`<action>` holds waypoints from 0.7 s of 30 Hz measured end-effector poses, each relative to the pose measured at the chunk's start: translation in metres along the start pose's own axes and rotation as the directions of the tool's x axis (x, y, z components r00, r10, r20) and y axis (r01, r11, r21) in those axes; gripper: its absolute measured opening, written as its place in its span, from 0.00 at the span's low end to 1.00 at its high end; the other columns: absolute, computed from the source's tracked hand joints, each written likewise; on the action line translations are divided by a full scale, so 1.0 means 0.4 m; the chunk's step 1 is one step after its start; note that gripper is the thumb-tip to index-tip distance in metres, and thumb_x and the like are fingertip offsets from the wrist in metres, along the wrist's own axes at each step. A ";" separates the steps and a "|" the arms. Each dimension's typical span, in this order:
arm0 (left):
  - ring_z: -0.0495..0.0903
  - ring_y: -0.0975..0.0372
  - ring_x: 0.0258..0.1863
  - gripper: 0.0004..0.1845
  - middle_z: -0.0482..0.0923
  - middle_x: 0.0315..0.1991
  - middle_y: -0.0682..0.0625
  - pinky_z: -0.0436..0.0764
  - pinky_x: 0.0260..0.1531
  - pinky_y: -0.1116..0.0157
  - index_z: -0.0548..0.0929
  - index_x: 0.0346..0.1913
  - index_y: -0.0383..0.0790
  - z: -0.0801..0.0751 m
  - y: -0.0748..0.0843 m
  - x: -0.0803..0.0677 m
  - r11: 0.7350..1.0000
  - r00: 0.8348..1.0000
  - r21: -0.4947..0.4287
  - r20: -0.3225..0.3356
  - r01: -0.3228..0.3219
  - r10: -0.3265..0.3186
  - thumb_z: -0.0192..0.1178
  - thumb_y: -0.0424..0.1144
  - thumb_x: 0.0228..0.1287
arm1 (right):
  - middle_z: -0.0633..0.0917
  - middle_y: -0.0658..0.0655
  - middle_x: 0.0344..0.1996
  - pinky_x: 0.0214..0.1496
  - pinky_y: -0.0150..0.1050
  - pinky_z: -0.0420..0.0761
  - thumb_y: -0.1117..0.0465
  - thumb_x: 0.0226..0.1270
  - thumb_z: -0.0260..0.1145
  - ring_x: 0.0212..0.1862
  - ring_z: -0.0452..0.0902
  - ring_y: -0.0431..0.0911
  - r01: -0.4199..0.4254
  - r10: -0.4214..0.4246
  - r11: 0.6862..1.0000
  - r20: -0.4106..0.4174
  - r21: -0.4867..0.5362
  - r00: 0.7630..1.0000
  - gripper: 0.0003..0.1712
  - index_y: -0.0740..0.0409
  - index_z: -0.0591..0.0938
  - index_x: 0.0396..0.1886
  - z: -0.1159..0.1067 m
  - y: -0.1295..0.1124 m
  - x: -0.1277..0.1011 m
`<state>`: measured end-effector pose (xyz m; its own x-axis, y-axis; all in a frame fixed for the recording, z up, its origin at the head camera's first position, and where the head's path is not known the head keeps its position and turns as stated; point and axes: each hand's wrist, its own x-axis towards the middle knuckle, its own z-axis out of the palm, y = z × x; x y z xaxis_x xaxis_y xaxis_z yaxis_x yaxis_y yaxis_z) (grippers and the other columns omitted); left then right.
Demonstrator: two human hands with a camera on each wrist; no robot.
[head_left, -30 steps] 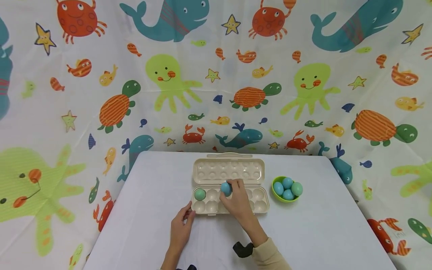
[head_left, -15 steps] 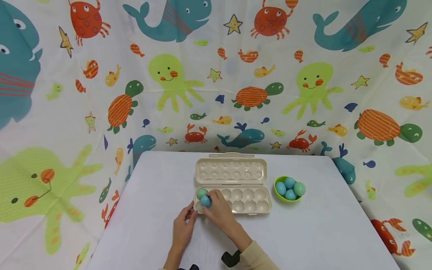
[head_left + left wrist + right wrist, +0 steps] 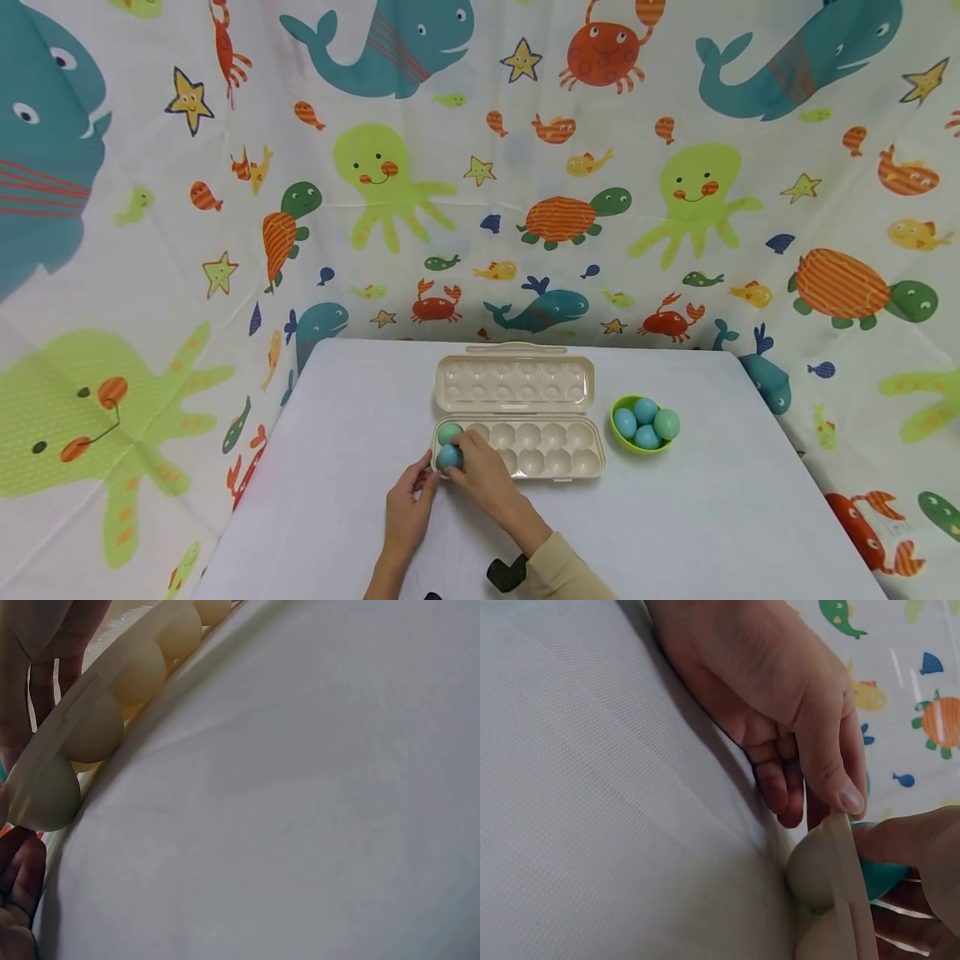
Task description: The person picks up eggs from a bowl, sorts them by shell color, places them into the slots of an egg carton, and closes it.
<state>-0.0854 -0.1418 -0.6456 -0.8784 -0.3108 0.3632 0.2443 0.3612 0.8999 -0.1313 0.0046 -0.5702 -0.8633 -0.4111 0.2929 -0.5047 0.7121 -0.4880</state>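
An open beige egg carton lies on the white table. A green egg sits in its back-left cup. My right hand pinches a blue egg at the front-left cup, just in front of the green one. My left hand holds the carton's front-left corner. In the right wrist view the left hand's thumb lies on the carton rim, with the other fingers curled beside it, and the blue egg shows just past the rim. The left wrist view shows the carton's cups from below.
A lime green bowl with several blue and green eggs stands right of the carton. The carton's lid lies open toward the back. A sea-animal print curtain surrounds the table, whose edges drop off left and right.
My right hand carried the blue egg from the carton's middle leftward and down to the front-left cup. The left hand stayed at the carton's corner.
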 end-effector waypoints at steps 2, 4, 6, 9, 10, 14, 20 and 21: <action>0.82 0.72 0.34 0.19 0.88 0.42 0.45 0.80 0.37 0.80 0.82 0.59 0.35 0.000 -0.002 0.000 1.000 1.000 0.001 0.001 -0.006 0.006 0.67 0.31 0.64 | 0.83 0.55 0.46 0.49 0.38 0.84 0.58 0.60 0.76 0.48 0.81 0.46 0.005 -0.005 1.000 0.008 -0.009 1.000 0.21 0.58 0.81 0.50 0.000 0.000 0.000; 0.82 0.72 0.33 0.20 0.88 0.42 0.45 0.80 0.37 0.79 0.83 0.58 0.35 -0.001 -0.004 0.001 1.000 1.000 0.001 0.000 -0.006 0.006 0.67 0.31 0.64 | 0.83 0.55 0.47 0.50 0.38 0.84 0.58 0.60 0.76 0.49 0.80 0.46 0.006 -0.006 1.000 0.018 -0.005 1.000 0.21 0.58 0.81 0.51 -0.001 0.000 0.002; 0.82 0.73 0.33 0.20 0.88 0.42 0.45 0.80 0.36 0.79 0.83 0.58 0.35 0.000 -0.003 0.001 1.000 1.000 0.005 -0.001 -0.010 0.010 0.67 0.30 0.63 | 0.83 0.55 0.46 0.51 0.38 0.83 0.58 0.60 0.75 0.49 0.80 0.46 0.003 -0.003 1.000 0.033 0.010 0.999 0.21 0.59 0.81 0.51 -0.002 0.000 0.004; 0.82 0.73 0.33 0.19 0.88 0.42 0.46 0.80 0.36 0.78 0.83 0.58 0.35 -0.001 -0.002 0.000 1.000 1.000 0.005 0.004 -0.004 0.004 0.67 0.30 0.64 | 0.83 0.55 0.46 0.51 0.38 0.83 0.58 0.61 0.75 0.49 0.80 0.46 -0.004 0.002 1.000 0.051 0.028 0.999 0.21 0.59 0.81 0.52 -0.001 0.002 0.005; 0.82 0.73 0.33 0.19 0.88 0.42 0.46 0.80 0.36 0.79 0.82 0.58 0.35 0.000 -0.001 0.000 1.000 1.000 0.007 0.007 -0.002 0.002 0.67 0.30 0.64 | 0.83 0.54 0.45 0.51 0.38 0.83 0.57 0.61 0.74 0.48 0.79 0.46 -0.006 0.005 1.000 0.055 0.028 0.998 0.21 0.59 0.82 0.52 0.000 0.003 0.006; 0.82 0.72 0.33 0.19 0.88 0.43 0.46 0.79 0.37 0.80 0.83 0.58 0.35 0.002 0.000 0.000 1.000 1.000 -0.008 0.003 0.010 -0.010 0.67 0.30 0.63 | 0.83 0.54 0.43 0.49 0.37 0.83 0.57 0.59 0.75 0.47 0.80 0.46 -0.010 0.008 0.999 0.055 0.031 0.998 0.21 0.60 0.82 0.51 0.004 0.007 0.009; 0.84 0.66 0.33 0.20 0.88 0.42 0.44 0.78 0.36 0.82 0.84 0.57 0.35 0.004 0.005 0.003 1.000 1.000 -0.019 -0.025 -0.004 0.003 0.68 0.27 0.60 | 0.84 0.56 0.43 0.49 0.39 0.83 0.57 0.58 0.76 0.47 0.80 0.47 -0.031 0.027 0.998 0.074 0.048 0.997 0.23 0.61 0.83 0.51 0.004 0.010 0.013; 0.84 0.65 0.33 0.20 0.88 0.42 0.43 0.78 0.36 0.83 0.84 0.57 0.34 0.004 0.007 0.003 1.000 1.000 -0.019 -0.027 -0.003 0.003 0.68 0.27 0.60 | 0.84 0.56 0.43 0.49 0.39 0.83 0.57 0.59 0.75 0.46 0.80 0.47 -0.033 0.029 0.998 0.081 0.048 0.996 0.23 0.61 0.83 0.51 0.003 0.010 0.013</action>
<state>-0.0865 -0.1398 -0.6432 -0.8663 -0.3334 0.3721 0.2549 0.3458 0.9031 -0.1377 0.0045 -0.5716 -0.8752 -0.4351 0.2112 -0.4759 0.6971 -0.5362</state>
